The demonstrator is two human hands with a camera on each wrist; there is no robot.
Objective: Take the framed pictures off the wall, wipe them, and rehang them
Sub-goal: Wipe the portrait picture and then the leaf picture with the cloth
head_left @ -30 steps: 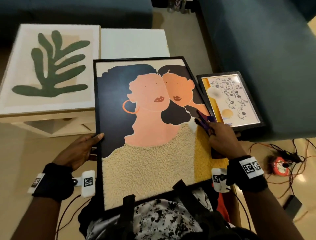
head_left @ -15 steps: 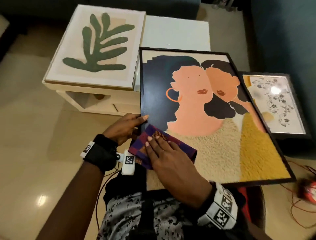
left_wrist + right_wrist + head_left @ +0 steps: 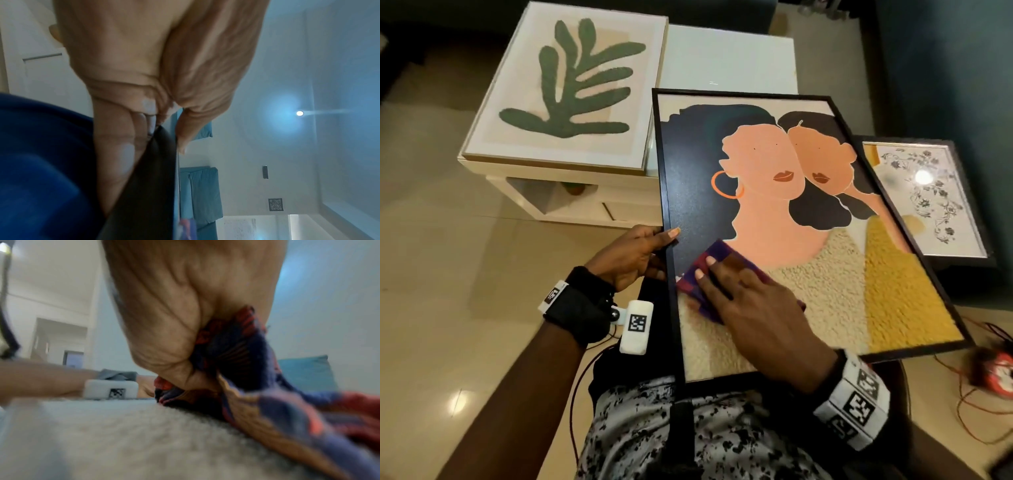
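the big picture of two women [image 3: 774,212] lies across the person's lap, top edge toward 12 o'clock. the left hand [image 3: 633,257] pinches its black left edge, thumb on the glass. the right hand [image 3: 753,308] lies flat, fingers straight, pressing a purple cloth [image 3: 709,274] on it. at 10 o'clock a leaf picture [image 3: 571,92] rests on a white table [image 3: 726,58]. at 3 o'clock the big frame's corner hides part of a small flower picture [image 3: 928,202]. since half a second ago, the cloth has slid a little toward 1 o'clock.

Left of the portrait frame [image 3: 808,219] bare floor [image 3: 448,274] lies open; table [image 3: 726,58] crowds its top, floral frame [image 3: 928,198] its right
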